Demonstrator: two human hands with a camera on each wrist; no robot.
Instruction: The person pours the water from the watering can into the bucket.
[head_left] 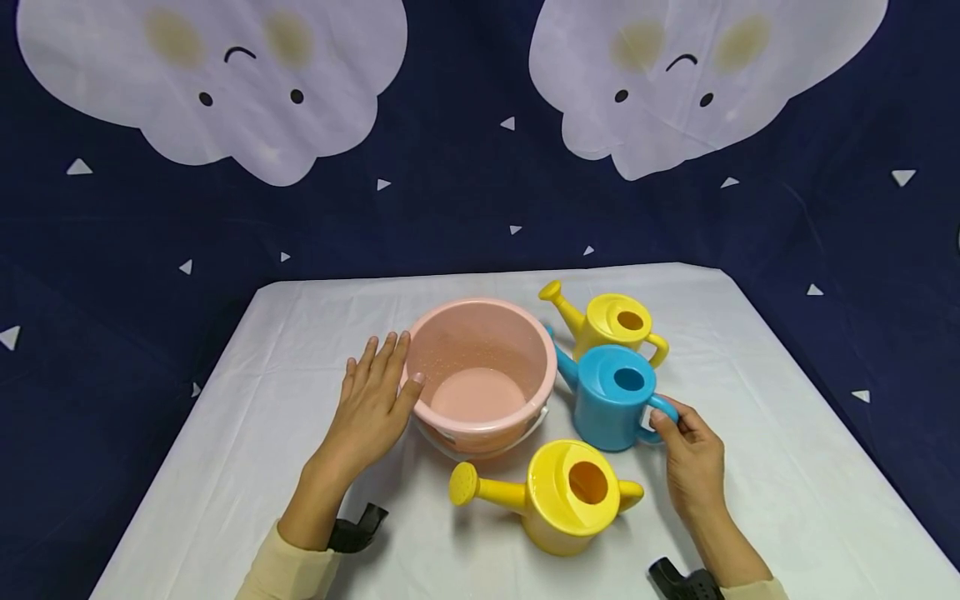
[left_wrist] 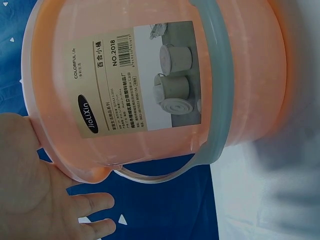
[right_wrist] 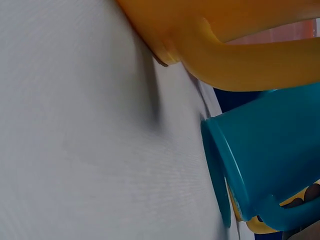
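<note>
A pink bucket (head_left: 491,427) stands upright in the middle of the table. My left hand (head_left: 371,412) lies against its left rim with straight fingers, the thumb reaching over the edge. Seen by the left wrist camera, the bucket (left_wrist: 255,75) carries a printed label and a pale handle. To its right, my right hand (head_left: 696,462) pinches the handle of a blue watering can (head_left: 600,412) between thumb and fingers. The can's spout points left, close to the bucket's rim. In the right wrist view the blue can's base (right_wrist: 235,165) shows close to the white cloth.
In front of the bucket stands a yellow watering can (head_left: 558,529), spout to the left. Another yellow watering can (head_left: 600,321) is behind the blue one, partly covered by it. A white cloth (head_left: 247,467) covers the table. Behind hangs a dark blue curtain (head_left: 450,233) with clouds.
</note>
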